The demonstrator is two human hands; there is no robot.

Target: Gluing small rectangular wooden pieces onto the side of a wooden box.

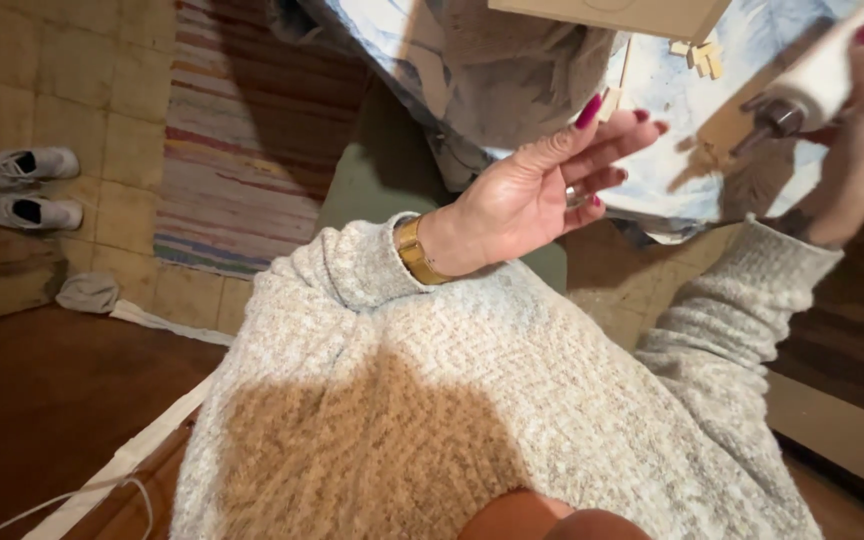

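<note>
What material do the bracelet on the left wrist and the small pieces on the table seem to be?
The bracelet looks like polished gold-coloured metal, since it shines. The small pieces appear to be pale, unfinished wood with flat, matte faces, though they are too small to be sure.

Small wooden pieces (704, 57) crowd the cloth-covered table (672, 150) near its far edge; nearer cloth lies bare. Cardboard box (612, 15) blocks beyond.
</note>
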